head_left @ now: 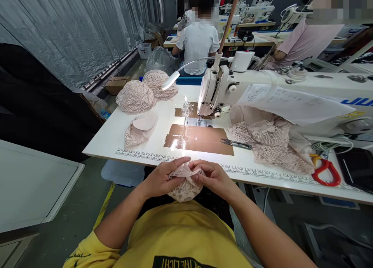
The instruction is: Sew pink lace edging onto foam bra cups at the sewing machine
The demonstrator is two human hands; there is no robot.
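Between my hands, just in front of the table's near edge, is a pale pink lace piece (185, 189), bunched and partly hidden by the fingers. My left hand (166, 177) pinches its left side with thumb and fingers. On the other side, my right hand (214, 177) grips the lace's upper right edge. Beyond them stands a white sewing machine (210, 87) with its lamp lit over the needle area. A padded lace cup piece (139, 131) lies on the table to the left.
Rounded lace bundles (136, 98) sit at the table's back left. Thread snips (236, 143) lie on brown taped sheets (201, 140). More lace pieces (271, 140), red-handled scissors (326, 173) and a dark phone-like device (354, 167) are at right. Two people (198, 42) work beyond.
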